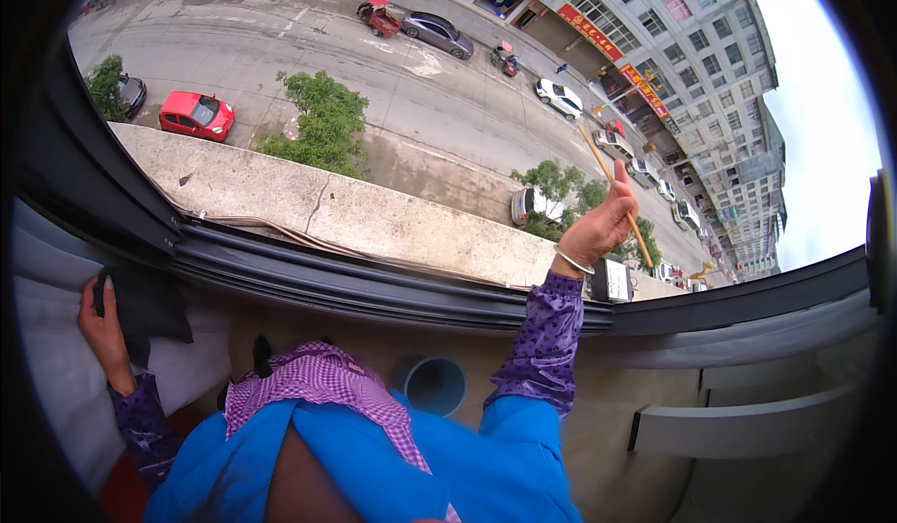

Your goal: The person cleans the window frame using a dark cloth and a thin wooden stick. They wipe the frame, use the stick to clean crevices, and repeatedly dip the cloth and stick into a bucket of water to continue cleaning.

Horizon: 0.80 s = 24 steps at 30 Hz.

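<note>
My right hand (604, 218) reaches out over the window sill, closed around a thin wooden stick (641, 241) that points up and to the left. A pale bangle circles that wrist, above a purple patterned sleeve. Down at the left, my left hand (105, 320) grips a dark cloth (151, 306), which hangs beside a pale padded surface. Between the hands runs the dark metal window frame (350, 281) with its sliding tracks. What the far end of the stick touches, if anything, cannot be told.
Outside the frame lies a cracked concrete ledge (392, 225) with cables along it, and a street with cars far below. A small box-like thing (617, 281) stands by the ledge under my right wrist. A blue bucket (436, 386) is on the floor near my body.
</note>
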Each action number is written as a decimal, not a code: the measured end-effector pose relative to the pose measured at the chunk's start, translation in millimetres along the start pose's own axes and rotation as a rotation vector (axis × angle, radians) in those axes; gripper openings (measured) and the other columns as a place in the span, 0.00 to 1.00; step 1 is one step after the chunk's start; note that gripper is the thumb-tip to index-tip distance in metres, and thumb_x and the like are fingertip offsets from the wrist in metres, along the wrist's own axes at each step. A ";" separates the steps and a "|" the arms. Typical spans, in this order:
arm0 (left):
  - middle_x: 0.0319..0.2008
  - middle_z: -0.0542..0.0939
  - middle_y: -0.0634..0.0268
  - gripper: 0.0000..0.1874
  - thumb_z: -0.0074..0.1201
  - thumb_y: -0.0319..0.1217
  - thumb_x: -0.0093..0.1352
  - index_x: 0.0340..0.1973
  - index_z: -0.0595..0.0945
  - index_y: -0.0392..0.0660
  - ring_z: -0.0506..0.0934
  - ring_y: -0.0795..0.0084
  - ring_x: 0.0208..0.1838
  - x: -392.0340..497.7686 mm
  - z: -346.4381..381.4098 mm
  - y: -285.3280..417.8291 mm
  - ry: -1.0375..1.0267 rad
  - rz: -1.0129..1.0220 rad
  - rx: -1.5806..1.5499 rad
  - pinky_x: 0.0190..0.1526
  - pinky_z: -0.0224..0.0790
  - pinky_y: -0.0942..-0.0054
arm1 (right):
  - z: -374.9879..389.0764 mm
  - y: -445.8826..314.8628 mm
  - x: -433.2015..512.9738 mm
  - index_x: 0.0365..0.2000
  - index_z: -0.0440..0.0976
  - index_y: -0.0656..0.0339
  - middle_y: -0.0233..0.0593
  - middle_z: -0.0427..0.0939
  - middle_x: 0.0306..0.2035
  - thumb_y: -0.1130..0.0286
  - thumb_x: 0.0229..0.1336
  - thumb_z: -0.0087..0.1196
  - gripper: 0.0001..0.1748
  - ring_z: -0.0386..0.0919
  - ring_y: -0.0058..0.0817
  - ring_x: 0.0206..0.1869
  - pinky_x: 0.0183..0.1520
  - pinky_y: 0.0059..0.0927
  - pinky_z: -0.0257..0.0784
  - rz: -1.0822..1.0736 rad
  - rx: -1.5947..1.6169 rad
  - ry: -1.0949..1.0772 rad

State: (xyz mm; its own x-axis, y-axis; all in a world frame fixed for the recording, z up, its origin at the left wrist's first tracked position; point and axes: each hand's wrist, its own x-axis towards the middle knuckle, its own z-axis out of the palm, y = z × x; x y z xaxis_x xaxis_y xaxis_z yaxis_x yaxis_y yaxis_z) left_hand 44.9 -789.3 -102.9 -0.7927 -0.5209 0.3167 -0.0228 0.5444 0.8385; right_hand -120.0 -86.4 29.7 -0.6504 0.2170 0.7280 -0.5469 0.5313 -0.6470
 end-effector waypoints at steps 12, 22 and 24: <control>0.34 0.84 0.69 0.12 0.64 0.30 0.77 0.46 0.85 0.32 0.77 0.83 0.39 4.0 5.5 42.0 0.088 -0.005 -0.054 0.45 0.72 0.79 | 94.1 -123.7 -121.9 0.37 0.67 0.63 0.56 0.82 0.38 0.49 0.83 0.41 0.25 0.84 0.50 0.46 0.51 0.48 0.83 0.262 0.557 -0.407; 0.35 0.85 0.67 0.11 0.64 0.30 0.77 0.46 0.85 0.32 0.79 0.81 0.40 -4.9 -0.5 26.9 0.146 -0.102 -0.003 0.46 0.73 0.78 | 253.4 -155.8 -179.1 0.39 0.71 0.66 0.51 0.83 0.39 0.57 0.84 0.43 0.21 0.84 0.44 0.48 0.57 0.45 0.79 0.262 0.924 -0.625; 0.35 0.85 0.67 0.11 0.64 0.30 0.77 0.46 0.85 0.33 0.79 0.81 0.40 -7.0 -2.8 18.2 0.147 -0.112 -0.023 0.46 0.73 0.78 | 274.7 -153.7 -189.5 0.38 0.71 0.66 0.51 0.83 0.39 0.58 0.83 0.44 0.20 0.83 0.44 0.49 0.58 0.45 0.79 0.289 0.938 -0.665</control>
State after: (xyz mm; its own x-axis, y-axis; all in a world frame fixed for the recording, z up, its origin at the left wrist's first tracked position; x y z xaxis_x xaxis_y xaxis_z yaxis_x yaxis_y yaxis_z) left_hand 51.7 -777.5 -88.7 -0.6881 -0.6692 0.2806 -0.0906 0.4630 0.8817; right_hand -57.5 -434.1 -71.1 -0.8080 -0.3853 0.4457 -0.3274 -0.3354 -0.8834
